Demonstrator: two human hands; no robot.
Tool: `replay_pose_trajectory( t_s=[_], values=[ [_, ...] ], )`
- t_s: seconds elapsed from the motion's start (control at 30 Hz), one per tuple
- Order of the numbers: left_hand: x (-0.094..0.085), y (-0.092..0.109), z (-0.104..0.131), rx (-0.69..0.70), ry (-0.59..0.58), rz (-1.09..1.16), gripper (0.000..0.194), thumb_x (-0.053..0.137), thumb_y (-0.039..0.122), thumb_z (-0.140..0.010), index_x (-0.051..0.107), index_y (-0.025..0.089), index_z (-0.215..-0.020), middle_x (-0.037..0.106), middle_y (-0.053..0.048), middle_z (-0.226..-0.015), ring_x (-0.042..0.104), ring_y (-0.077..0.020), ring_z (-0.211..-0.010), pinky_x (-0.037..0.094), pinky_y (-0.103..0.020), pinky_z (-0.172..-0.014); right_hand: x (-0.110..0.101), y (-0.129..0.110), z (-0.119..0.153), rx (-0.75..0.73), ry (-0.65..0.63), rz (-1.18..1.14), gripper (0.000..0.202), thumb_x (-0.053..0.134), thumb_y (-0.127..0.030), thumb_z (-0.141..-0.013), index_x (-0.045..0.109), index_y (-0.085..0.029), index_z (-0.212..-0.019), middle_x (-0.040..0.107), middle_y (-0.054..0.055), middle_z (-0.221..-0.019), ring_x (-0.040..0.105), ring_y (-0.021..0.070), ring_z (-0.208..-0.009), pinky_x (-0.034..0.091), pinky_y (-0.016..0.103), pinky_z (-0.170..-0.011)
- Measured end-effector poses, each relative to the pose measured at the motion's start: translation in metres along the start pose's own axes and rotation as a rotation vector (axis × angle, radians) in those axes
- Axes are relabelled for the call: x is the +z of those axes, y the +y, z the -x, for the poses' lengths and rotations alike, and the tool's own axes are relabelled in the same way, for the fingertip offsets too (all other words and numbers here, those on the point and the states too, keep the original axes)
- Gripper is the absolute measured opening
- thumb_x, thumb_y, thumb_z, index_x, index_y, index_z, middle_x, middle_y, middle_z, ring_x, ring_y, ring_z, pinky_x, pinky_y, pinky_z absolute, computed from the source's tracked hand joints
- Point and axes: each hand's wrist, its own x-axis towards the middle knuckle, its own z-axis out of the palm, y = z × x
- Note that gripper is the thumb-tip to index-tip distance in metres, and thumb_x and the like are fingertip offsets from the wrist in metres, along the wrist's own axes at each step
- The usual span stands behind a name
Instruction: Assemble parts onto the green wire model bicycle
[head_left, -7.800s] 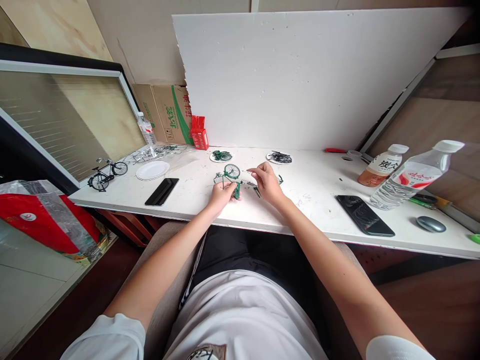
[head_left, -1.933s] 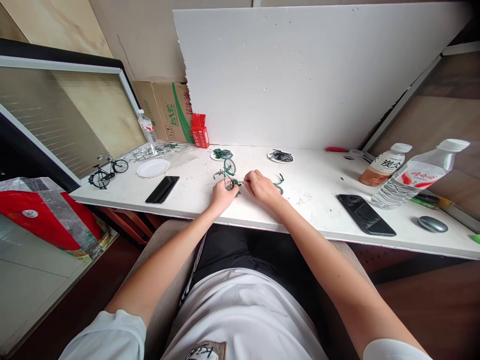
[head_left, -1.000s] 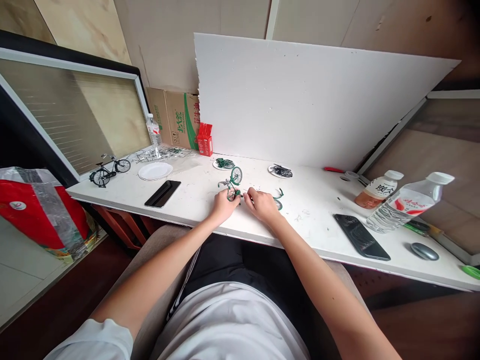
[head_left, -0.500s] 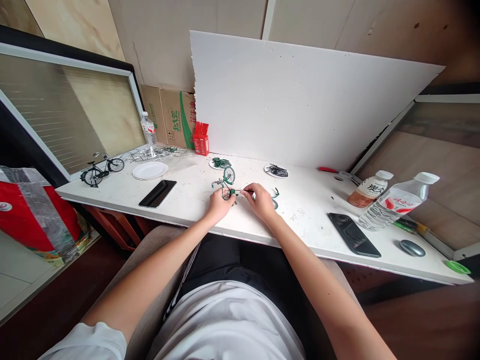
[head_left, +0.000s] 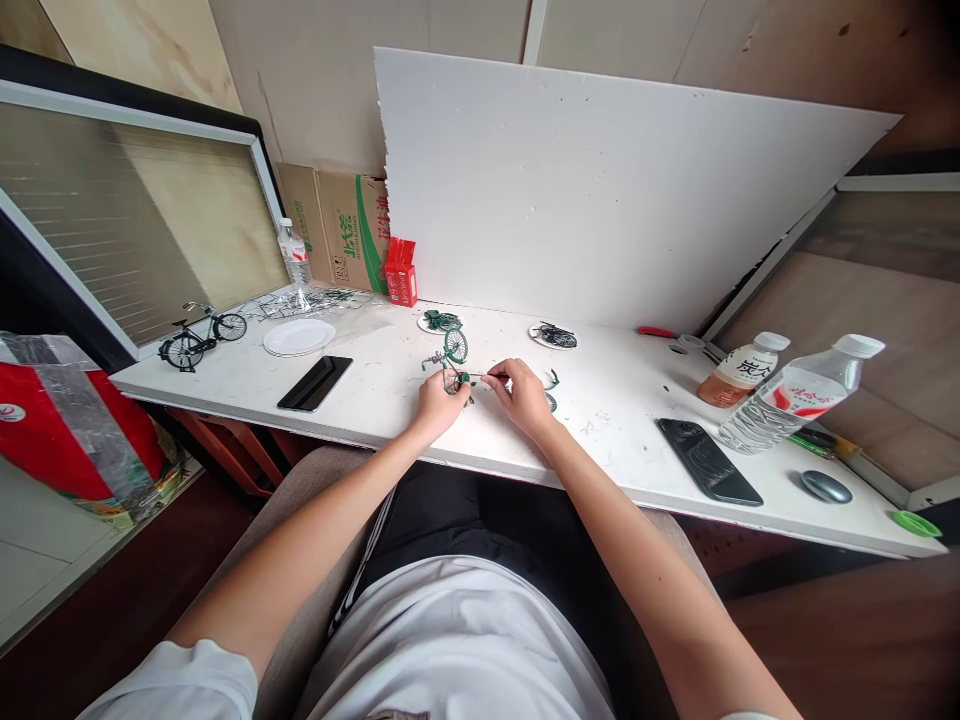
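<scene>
My left hand [head_left: 439, 402] is closed on a green model bicycle [head_left: 455, 346] near the table's front edge. Its spoked wheel points away from me, and the fingers partly hide the frame. Facing it, my right hand [head_left: 523, 396] pinches a thin tool [head_left: 484, 376] that looks like a small screwdriver, its shaft pointing left at the model. Whether the tip touches the model is too small to tell. Just right of that hand lie a loose green wheel [head_left: 551, 402] and a curved green piece [head_left: 553, 378], probably a mudguard.
Behind my hands are a plate of green parts [head_left: 441, 320] and a plate of black parts [head_left: 553, 335]. A black model bicycle [head_left: 201, 336], white plates [head_left: 298, 337] and a tablet [head_left: 316, 383] lie left. Rightward are a phone [head_left: 709, 461], bottles [head_left: 801, 394] and a mouse [head_left: 826, 487].
The camera view has shifted slightly. My left hand has turned the green model a little, and both hands stay in nearly the same place with the same hold.
</scene>
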Motion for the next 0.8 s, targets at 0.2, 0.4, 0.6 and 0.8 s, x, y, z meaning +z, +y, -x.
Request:
replay_pose_trajectory(
  t_s=[0.2, 0.4, 0.6, 0.8],
  values=[
    [0.0004, 0.0001, -0.0005, 0.017, -0.002, 0.014, 0.008, 0.073, 0.017, -0.083, 0.067, 0.018, -0.089, 0.073, -0.002, -0.071, 0.069, -0.0159, -0.062, 0.052, -0.028, -0.068, 0.0014, 0.0012, 0.0002, 0.025, -0.032, 0.017, 0.026, 0.061, -0.049, -0.107, 0.068, -0.024, -0.105, 0.074, 0.009, -0.105, 0.068, 0.0258, -0.098, 0.050, 0.036, -0.081],
    [-0.0004, 0.0013, -0.0002, 0.025, -0.010, 0.006, 0.008, 0.074, 0.018, -0.083, 0.068, 0.018, -0.087, 0.073, -0.003, -0.072, 0.069, -0.0161, -0.062, 0.051, -0.028, -0.068, 0.0019, -0.0014, -0.0002, 0.011, -0.029, 0.025, 0.022, 0.062, -0.045, -0.108, 0.068, -0.024, -0.104, 0.075, 0.008, -0.104, 0.068, 0.0245, -0.097, 0.050, 0.035, -0.081],
    [-0.0003, -0.0015, -0.0011, 0.023, -0.009, 0.006, 0.009, 0.075, 0.021, -0.084, 0.069, 0.018, -0.090, 0.075, -0.004, -0.077, 0.071, -0.0164, -0.062, 0.052, -0.028, -0.068, 0.0011, -0.0026, -0.0007, 0.005, -0.040, 0.034, 0.020, 0.063, -0.043, -0.108, 0.068, -0.023, -0.104, 0.075, 0.008, -0.103, 0.068, 0.0245, -0.096, 0.050, 0.035, -0.079],
    [-0.0009, -0.0062, -0.0033, 0.037, -0.016, 0.009, 0.010, 0.075, 0.020, -0.083, 0.070, 0.018, -0.091, 0.073, -0.003, -0.070, 0.070, -0.0168, -0.062, 0.053, -0.028, -0.068, 0.0002, -0.0049, -0.0009, -0.081, -0.043, 0.094, 0.023, 0.060, -0.043, -0.109, 0.070, -0.023, -0.103, 0.074, 0.009, -0.102, 0.066, 0.0247, -0.095, 0.046, 0.034, -0.070]
  ],
)
